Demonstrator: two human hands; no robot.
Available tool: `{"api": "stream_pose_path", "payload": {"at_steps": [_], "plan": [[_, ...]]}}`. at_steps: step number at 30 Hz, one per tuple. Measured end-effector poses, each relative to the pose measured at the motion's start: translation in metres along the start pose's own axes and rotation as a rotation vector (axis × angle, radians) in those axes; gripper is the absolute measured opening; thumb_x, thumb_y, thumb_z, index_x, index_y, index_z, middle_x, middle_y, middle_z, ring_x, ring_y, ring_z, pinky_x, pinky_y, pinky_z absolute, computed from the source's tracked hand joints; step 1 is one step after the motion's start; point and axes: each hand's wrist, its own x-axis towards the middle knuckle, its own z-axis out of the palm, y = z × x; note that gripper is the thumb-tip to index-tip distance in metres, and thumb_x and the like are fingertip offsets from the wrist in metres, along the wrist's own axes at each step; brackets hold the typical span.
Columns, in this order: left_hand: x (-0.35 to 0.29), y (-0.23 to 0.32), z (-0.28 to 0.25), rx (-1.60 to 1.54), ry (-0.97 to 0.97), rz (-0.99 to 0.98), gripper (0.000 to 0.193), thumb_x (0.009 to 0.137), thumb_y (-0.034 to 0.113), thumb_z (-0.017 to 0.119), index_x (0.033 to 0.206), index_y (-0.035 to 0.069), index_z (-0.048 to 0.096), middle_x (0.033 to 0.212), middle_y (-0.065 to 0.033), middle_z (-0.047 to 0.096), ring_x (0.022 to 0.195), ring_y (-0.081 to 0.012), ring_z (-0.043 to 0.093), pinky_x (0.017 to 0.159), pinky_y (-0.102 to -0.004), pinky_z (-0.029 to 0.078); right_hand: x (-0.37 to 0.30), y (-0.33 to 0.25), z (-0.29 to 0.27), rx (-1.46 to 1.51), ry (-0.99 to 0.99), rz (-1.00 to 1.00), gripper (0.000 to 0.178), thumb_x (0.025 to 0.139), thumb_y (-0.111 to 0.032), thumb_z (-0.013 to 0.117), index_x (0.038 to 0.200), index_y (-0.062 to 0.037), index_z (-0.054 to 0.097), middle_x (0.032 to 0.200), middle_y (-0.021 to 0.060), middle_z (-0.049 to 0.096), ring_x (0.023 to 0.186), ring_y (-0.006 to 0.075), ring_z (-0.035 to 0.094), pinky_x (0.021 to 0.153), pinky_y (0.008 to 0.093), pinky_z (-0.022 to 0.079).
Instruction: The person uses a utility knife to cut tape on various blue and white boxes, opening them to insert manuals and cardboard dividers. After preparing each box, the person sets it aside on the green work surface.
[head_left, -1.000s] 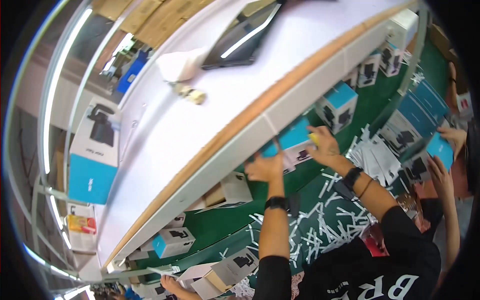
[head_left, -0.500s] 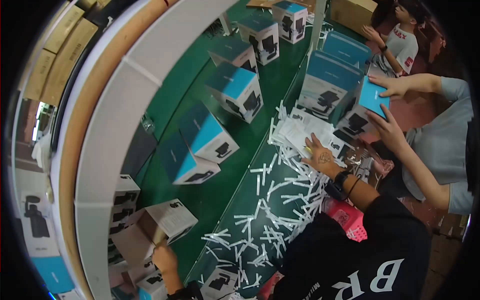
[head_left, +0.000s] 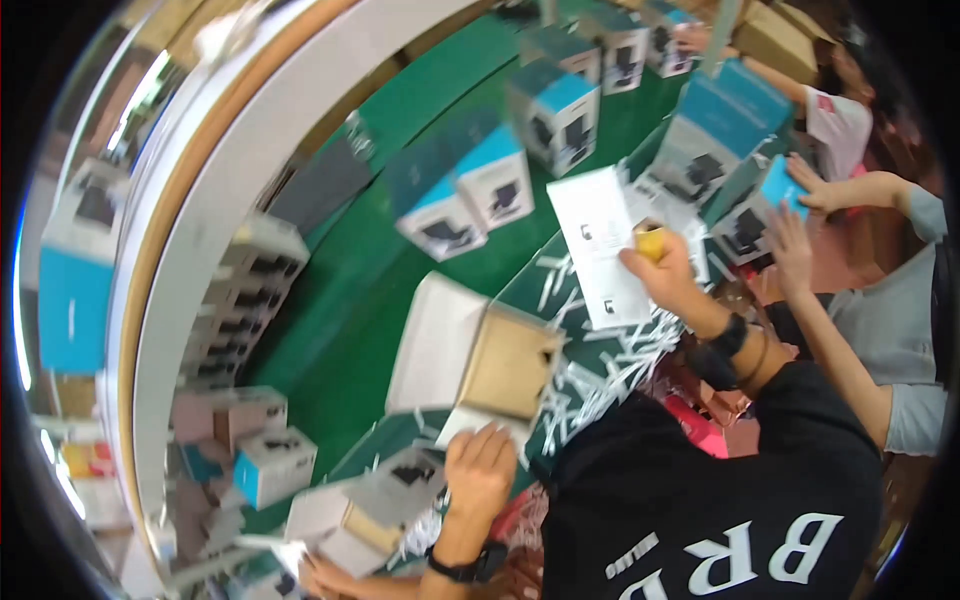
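Observation:
My left hand [head_left: 482, 468] has its fingers curled over the near flap of an open cardboard box [head_left: 512, 360], brown inside with pale flaps standing up. In my right hand [head_left: 668, 272] is a white printed sheet [head_left: 597, 245], pinched at its edge and hanging beside the box. Something small and yellow [head_left: 650, 243] shows at the right hand's fingers; its kind is unclear. More white printed papers [head_left: 672, 212] lie just behind that hand. Loose white paper strips [head_left: 600, 385] are scattered between the box and my body.
Blue-and-white printed boxes [head_left: 553, 115] stand along the green conveyor [head_left: 345, 325]. At the right a co-worker's hands [head_left: 797, 235] hold a blue-topped box [head_left: 745, 225]. Another person's hand [head_left: 335, 580] is beside an open box [head_left: 365, 525] at lower left. Packed boxes [head_left: 235, 310] stack beside the white rail.
My right hand has lifted a printed sheet off the pile. The open box and my left hand have come rightward, closer to my body. The view has shifted.

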Motion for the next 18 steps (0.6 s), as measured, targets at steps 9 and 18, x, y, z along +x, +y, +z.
{"api": "stream_pose_path", "payload": {"at_steps": [9,18], "plan": [[-0.053,0.053,-0.024,0.059,0.287,-0.276,0.017,0.071,0.006,0.074,0.086,0.013,0.074,0.102,-0.0018,0.070,0.098,-0.0251,0.063,0.088,-0.0451,0.046,-0.076,-0.113,0.161,-0.470,-0.862,-0.374,0.020,0.085,-0.020,0.071,0.085,-0.0050,0.058,0.070,0.0144,0.064,0.063,0.0365,0.065,0.055,0.0436,0.050],[-0.072,0.057,-0.010,-0.169,0.511,-0.445,0.019,0.066,-0.004,0.071,0.083,0.005,0.071,0.102,-0.0076,0.069,0.082,-0.0288,0.065,0.070,-0.0390,0.054,-0.153,-0.057,0.166,-0.491,-0.496,-0.526,0.022,0.083,-0.024,0.078,0.089,-0.0096,0.063,0.077,0.0092,0.067,0.064,0.0292,0.068,0.056,0.0407,0.053]]}}
